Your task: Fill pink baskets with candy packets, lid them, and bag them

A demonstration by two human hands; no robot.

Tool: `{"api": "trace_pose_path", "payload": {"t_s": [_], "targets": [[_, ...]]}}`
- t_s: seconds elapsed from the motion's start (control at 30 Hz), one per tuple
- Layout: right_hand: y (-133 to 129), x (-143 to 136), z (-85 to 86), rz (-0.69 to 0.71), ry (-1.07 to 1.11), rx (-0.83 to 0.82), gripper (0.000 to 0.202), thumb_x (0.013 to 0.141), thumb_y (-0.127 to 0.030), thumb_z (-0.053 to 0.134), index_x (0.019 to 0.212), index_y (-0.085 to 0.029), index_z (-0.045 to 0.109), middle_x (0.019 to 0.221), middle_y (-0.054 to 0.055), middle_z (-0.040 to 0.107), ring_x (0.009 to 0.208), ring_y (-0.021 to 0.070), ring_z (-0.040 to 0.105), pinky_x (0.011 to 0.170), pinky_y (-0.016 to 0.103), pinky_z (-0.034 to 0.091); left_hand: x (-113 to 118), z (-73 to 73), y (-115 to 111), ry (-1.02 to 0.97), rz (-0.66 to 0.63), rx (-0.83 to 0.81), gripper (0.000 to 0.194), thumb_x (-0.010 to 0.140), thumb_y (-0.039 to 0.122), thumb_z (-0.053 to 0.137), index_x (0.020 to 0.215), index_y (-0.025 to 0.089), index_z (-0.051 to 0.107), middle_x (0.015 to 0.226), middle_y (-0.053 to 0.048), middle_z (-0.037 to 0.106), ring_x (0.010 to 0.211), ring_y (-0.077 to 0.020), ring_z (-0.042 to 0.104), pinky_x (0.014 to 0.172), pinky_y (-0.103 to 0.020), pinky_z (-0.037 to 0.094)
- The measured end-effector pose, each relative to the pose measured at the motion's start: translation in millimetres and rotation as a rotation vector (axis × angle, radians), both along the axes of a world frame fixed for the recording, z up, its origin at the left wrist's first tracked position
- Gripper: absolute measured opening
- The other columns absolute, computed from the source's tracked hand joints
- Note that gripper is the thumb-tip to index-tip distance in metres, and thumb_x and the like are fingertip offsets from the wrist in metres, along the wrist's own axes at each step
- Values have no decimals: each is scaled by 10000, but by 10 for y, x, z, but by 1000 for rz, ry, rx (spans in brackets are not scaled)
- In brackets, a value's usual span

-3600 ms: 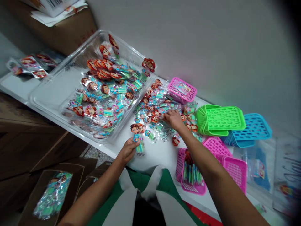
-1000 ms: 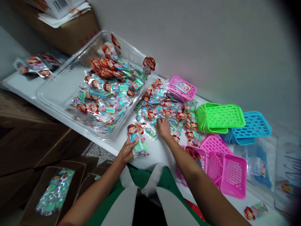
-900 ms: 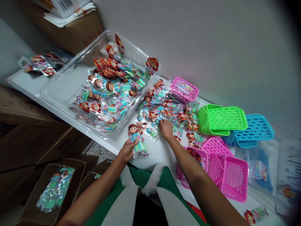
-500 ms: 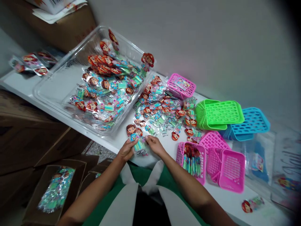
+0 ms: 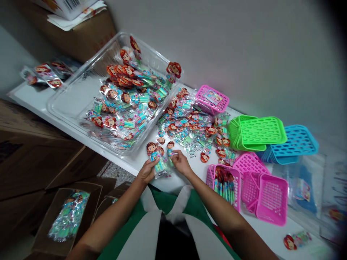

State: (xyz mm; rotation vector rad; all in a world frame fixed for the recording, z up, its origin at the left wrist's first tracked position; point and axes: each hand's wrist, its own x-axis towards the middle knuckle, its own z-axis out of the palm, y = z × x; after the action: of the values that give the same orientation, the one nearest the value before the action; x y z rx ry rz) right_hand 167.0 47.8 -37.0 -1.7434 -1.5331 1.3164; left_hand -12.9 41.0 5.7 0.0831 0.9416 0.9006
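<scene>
Between L thumb and fingers, gripped low at its near-L edge: flat clear-plastic pkt w/ brown-haired cartoon card figure and pale green sticks (image 5: 159, 166); red-haired card heads show behind it, can't tell whether same grip. L hand (image 5: 147, 171) closed on it, thumb on top. Just R of it, R hand (image 5: 181, 162) pinches a slim clear pkt w/ small brown-haired figure (image 5: 170, 147), thumb vs. curled fingers, approx. upright; exact fingertip contact can't be told. Both pkts prob. v. light: slick, crinkly film, bendy card, stiffer sticks inside; best held at stick section, since card heads could crease. Under the hands, smooth white tabletop (image 5: 176, 183). Just beyond fingers, loose glossy heap of similar pkts (image 5: 189, 126), overlapping at odd angles. Ahead-L, wide rigid clear plastic tray (image 5: 50, 107), rounded corners, w/ many more inside. R of R hand, pink perforated plastic basket (image 5: 211, 176), pkts standing in a row, red heads up; next to it, pink nested baskets (image 5: 273, 200), thin lattice walls. Farther ahead-R, bright green basket stack (image 5: 261, 131) and blue basket stack (image 5: 299, 139), slotted, semi-stiff by the look. Far R, near table edge, lone red-haired pkt (image 5: 296, 240). Below-L of L hand, open brown cardboard box (image 5: 45, 216) w/ shiny bagged bundle.
</scene>
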Motion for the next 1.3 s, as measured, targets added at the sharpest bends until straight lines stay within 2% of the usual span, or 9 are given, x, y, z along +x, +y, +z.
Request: {"api": "trace_pose_path", "payload": {"t_s": [0.13,0.37,0.5,0.67,0.77,0.9,1.03,1.13,1.3], "targets": [[-61,-109,131,131,305,-29,247,888,-365,446,983,-186,588,800,-5,647,717,141,588,665,241,448,-7,-54,-32,-7,4,23,346,702,183,749,1017,104,631,935,-107,720,940,-261,676,883,-378,520],[988,-148,159,483,-610,399,370,914,-135,391,1249,-193,538,1343,139,506,1184,263,455,961,411,336,-202,12,-123,50,19,-21,439,709,208,750,1118,148,605,940,-82,722,922,-257,680,854,-366,528],[1451,-364,40,790,-710,600,318,918,-128,396,1172,-151,587,1367,152,483,1248,286,378,1028,480,236,-278,42,-133,25,24,4,423,719,224,746,1109,136,607,947,-94,719,882,-244,689,847,-368,528],[1200,-317,27,773,-689,419,259,922,-173,407,1037,-137,636,950,124,662,957,238,546,874,355,356,-303,3,-112,5,23,-53,310,692,212,763,956,92,655,845,-101,727,811,-244,699,840,-371,532],[878,-162,51,682,-689,420,308,923,-156,394,1175,-166,570,1097,120,632,1015,232,534,855,337,363,-240,3,-95,-8,22,-63,332,689,193,761,986,90,655,875,-109,727,871,-258,692,869,-376,522],[816,-139,-10,873,-643,600,340,921,-171,439,1244,-224,528,1423,87,428,1290,264,355,1015,429,263,-138,51,-126,-12,-34,-59,351,688,176,757,1010,85,650,874,-114,728,885,-266,692,880,-383,518],[1030,-270,-44,1045,-614,631,202,918,-172,446,1005,-178,628,1173,98,619,1200,240,458,1043,415,242,-144,118,-183,-1,-52,-27,344,711,175,737,1032,102,641,899,-108,729,880,-257,694,890,-391,516],[964,-297,11,863,-583,468,181,911,-164,441,989,-158,604,940,100,672,956,217,584,925,363,353,-187,153,-182,19,-9,-20,329,702,173,742,1010,110,647,884,-97,733,889,-257,692,891,-388,517],[324,-217,146,166,-115,64,294,907,-356,454,1146,-189,488,694,-15,620,617,162,561,585,241,387,-87,156,-95,14,47,6,445,702,190,745,1123,126,615,896,-82,736,895,-256,691,888,-380,518]]}}
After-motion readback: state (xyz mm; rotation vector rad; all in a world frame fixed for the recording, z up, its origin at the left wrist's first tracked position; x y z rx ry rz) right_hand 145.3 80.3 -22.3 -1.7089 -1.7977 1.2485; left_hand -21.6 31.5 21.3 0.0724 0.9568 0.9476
